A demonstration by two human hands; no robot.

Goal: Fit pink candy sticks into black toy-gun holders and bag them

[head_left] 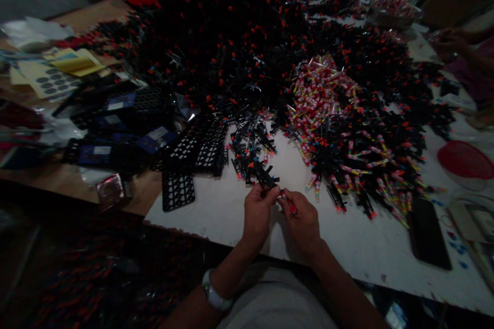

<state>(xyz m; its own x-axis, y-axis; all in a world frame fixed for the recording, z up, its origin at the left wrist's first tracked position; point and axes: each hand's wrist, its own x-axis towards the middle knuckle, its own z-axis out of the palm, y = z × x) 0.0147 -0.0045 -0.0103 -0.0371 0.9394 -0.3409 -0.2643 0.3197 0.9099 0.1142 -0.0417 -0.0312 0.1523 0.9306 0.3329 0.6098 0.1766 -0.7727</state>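
Black plastic trays [178, 191] lie well left of the candy-tube heap [318, 87] and nearer the person. Between the trays and the heap, also on its near side, sits a loose cluster of small toy guns [249, 141] with orange and blue bits. Just below that cluster, the left hand [258, 211] is closed with its fingertips on a black toy gun [264, 177], whose long axis slants from far left down toward the person's right. Beside it, the right hand [303, 218] pinches a small red-ended tube [292, 209], nearer the person than the heap and slightly left of its middle. The tube slants roughly the same way, so the two pieces look nearly end to end; whether they touch is hidden by the fingers. The gun lies nearer the left hand, the tube nearer the right. Right of the heap, on its near side, rests a dark phone [429, 234].
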